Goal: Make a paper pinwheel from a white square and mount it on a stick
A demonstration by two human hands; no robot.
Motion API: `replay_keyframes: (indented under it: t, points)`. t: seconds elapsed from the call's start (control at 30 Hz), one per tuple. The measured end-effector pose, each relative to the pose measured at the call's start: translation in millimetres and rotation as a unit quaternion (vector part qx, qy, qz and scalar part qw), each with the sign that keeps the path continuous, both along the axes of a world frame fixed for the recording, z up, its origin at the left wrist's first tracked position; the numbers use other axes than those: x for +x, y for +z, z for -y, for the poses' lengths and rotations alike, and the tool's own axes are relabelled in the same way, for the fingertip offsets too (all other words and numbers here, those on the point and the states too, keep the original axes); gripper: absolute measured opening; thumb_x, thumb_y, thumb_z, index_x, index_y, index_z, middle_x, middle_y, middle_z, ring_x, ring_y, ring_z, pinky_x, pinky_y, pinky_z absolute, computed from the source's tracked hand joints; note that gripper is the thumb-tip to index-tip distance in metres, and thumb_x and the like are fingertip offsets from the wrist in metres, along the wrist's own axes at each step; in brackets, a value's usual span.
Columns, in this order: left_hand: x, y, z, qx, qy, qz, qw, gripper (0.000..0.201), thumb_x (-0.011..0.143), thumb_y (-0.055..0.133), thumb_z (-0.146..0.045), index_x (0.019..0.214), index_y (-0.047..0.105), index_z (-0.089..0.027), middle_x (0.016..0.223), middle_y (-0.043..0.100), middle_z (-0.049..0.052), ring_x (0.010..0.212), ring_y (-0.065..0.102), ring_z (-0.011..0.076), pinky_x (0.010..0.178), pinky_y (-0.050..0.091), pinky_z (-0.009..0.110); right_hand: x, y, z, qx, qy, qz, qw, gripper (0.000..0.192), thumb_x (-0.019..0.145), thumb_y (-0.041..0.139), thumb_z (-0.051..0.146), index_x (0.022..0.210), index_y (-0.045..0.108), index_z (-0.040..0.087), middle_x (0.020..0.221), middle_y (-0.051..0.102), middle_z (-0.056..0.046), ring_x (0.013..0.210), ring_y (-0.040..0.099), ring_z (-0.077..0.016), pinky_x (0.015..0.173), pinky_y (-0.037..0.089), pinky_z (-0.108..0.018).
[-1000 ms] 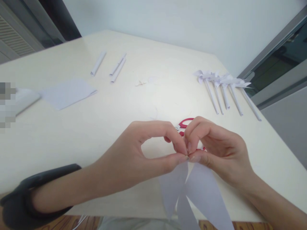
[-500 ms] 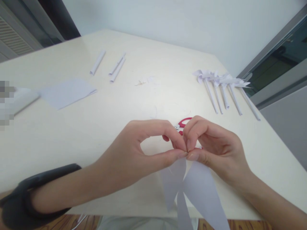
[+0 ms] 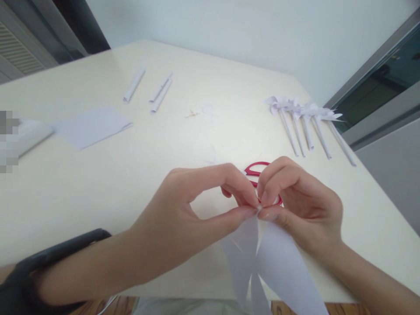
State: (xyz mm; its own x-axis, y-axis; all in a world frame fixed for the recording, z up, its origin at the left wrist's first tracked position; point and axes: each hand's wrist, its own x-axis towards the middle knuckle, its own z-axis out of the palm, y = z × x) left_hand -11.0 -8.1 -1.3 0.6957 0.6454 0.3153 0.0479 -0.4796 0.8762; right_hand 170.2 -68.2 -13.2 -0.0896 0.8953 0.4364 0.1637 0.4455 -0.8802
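Between my fingertips hangs a white sheet of paper [image 3: 284,258] with slits cut toward its middle, its flaps drooping past the table's front edge. My left hand [image 3: 197,210] pinches its upper tip between thumb and forefinger. Meeting it there, my right hand [image 3: 302,205] is closed in a pinch on the same tip, and the fingertips almost touch. The exact spot being gripped is hidden by the fingers. Just behind my right hand lies a pair of scissors [image 3: 257,164] with red handles, partly covered by the fingers.
Several paper pinwheels [image 3: 305,109] on rolled sticks lie in a row at the right. Rolled paper tubes [image 3: 134,85] rest at the back left, near a stack of paper sheets [image 3: 95,127]. Small paper scraps [image 3: 207,109] are scattered mid-table. A wall borders the table's far side.
Both hands have shifted slightly, the right one a little to the right, and the cut paper has swung right and lower. More of the red scissor handles shows now.
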Motion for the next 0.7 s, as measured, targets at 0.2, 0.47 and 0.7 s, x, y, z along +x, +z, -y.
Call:
replay_keyframes:
  t: [0.2,0.47,0.7]
  points:
    - [0.7,-3.2,1.7,-0.008,0.022,0.052,0.998,0.017,0.077,0.065,-0.008,0.083,0.055,-0.021,0.079,0.064,-0.005,0.076,0.064,0.0111,0.075,0.053,0.024,-0.1,-0.3,-0.8,0.007,-0.007,0.018,1.0,0.016,0.076,0.068,0.012,0.086,0.067,0.024,0.081,0.062,-0.002,0.08,0.056,-0.0191,0.072,0.049,-0.036]
    - [-1.9,-5.9,4.9,-0.001,0.033,0.049,0.998,0.021,0.077,0.064,-0.007,0.085,0.051,-0.021,0.081,0.06,-0.004,0.077,0.061,0.0119,0.072,0.05,0.027,0.3,0.2,-0.8,0.01,-0.003,0.013,1.0,0.02,0.076,0.068,0.009,0.091,0.07,0.023,0.083,0.064,-0.003,0.081,0.056,-0.0184,0.074,0.049,-0.035]
    - [-1.5,-6.3,3.8,0.001,0.039,0.05,0.998,0.02,0.078,0.063,-0.008,0.081,0.049,-0.021,0.08,0.059,-0.003,0.075,0.061,0.0137,0.069,0.049,0.03,-0.6,-0.3,1.4,0.007,-0.017,0.02,1.0,0.022,0.074,0.069,0.009,0.09,0.07,0.026,0.082,0.064,-0.002,0.079,0.057,-0.0187,0.072,0.049,-0.035]
